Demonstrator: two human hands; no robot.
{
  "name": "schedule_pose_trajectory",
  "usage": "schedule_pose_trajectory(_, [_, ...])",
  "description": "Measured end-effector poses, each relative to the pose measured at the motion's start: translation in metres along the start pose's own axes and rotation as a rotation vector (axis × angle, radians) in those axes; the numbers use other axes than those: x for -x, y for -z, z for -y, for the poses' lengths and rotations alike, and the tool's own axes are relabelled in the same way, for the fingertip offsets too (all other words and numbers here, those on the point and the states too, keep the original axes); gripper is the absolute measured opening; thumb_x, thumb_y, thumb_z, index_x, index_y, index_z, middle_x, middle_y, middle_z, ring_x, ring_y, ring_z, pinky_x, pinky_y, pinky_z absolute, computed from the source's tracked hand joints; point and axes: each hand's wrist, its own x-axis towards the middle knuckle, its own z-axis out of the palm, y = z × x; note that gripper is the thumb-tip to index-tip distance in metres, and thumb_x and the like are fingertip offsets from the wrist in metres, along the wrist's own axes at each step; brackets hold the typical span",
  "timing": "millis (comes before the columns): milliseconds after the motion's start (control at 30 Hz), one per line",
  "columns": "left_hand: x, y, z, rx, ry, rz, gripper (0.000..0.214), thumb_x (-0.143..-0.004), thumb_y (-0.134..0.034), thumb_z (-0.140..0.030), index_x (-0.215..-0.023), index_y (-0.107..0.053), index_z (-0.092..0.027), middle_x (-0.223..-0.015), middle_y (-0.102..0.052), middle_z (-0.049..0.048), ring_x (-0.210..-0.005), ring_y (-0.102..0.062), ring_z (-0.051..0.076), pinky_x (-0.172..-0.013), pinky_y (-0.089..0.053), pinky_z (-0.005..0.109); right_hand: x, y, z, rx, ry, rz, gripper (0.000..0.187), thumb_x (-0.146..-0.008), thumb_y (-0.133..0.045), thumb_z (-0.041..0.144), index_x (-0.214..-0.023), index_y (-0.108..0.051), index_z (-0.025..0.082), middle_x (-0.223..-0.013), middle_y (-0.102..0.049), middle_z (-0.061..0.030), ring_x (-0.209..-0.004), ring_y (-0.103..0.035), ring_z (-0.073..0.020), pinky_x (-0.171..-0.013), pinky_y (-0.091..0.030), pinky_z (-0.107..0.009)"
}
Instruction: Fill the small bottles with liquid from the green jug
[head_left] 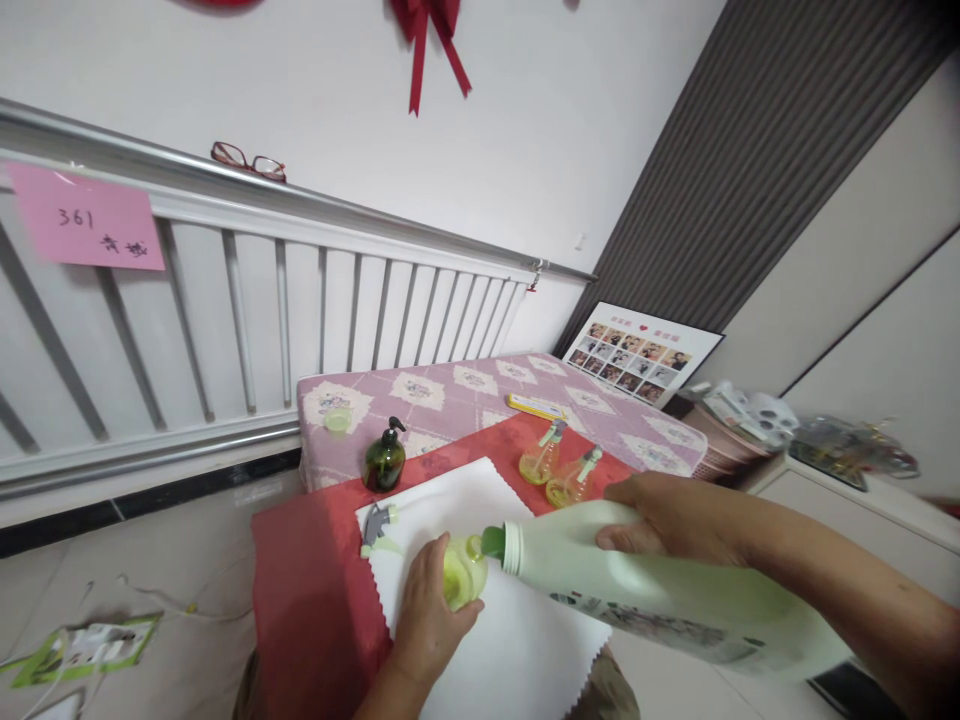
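My left hand (433, 607) is closed around a small translucent yellow-green bottle (466, 577) with its top off, over a white sheet (517, 640). In my right hand (660, 520) is a large pale green jug (675, 605), tipped so that its green spout (493, 543) meets the small bottle's mouth. Whether liquid is flowing I cannot tell. A grey spray head (378, 522) lies on the sheet's left edge. Beyond the sheet are a dark green pump bottle (385, 458) and two yellow spray bottles (540, 458), (570, 482) with their spray heads on.
A red cloth (307, 580) lies under the sheet, on a purple patterned table cover (450, 385). At the back are a yellow box (536, 406) and a pale green round item (338, 420). A white radiator (300, 320) runs along the wall; a photo board (641, 350) leans at the right.
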Motion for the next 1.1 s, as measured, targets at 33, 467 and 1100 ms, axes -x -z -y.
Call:
schedule_pose_trajectory(33, [-0.0001, 0.0000, -0.0002, 0.000, 0.003, 0.001, 0.091, -0.066, -0.067, -0.031, -0.149, -0.035, -0.012, -0.157, -0.046, 0.0165, -0.148, -0.039, 0.028, -0.127, -0.030, 0.042, 0.0004, 0.0000, 0.0000, -0.004, 0.004, 0.018, 0.031, -0.085, -0.054, 0.051, -0.085, -0.064, 0.022, -0.095, -0.077, -0.0109, -0.090, -0.073, -0.0321, -0.072, -0.051, -0.036])
schedule_pose_trajectory(467, [-0.0020, 0.0011, -0.0009, -0.027, 0.024, 0.027, 0.093, -0.065, -0.068, -0.031, -0.150, -0.034, -0.012, -0.159, -0.045, 0.0155, -0.149, -0.037, 0.027, -0.128, -0.027, 0.038, -0.0012, -0.0032, -0.0075, -0.030, -0.009, 0.044, 0.035, -0.086, -0.052, 0.054, -0.088, -0.062, 0.021, -0.103, -0.073, -0.0137, -0.096, -0.069, -0.0344, -0.080, -0.048, -0.042])
schedule_pose_trajectory(1100, [-0.0008, 0.0023, -0.0037, -0.059, 0.049, 0.037, 0.094, -0.064, -0.068, -0.032, -0.150, -0.034, -0.014, -0.159, -0.045, 0.0132, -0.149, -0.037, 0.025, -0.128, -0.027, 0.035, -0.0006, -0.0005, -0.0043, -0.035, -0.021, 0.056, 0.031, -0.084, -0.054, 0.052, -0.087, -0.063, 0.022, -0.102, -0.075, -0.0116, -0.095, -0.070, -0.0331, -0.077, -0.048, -0.039])
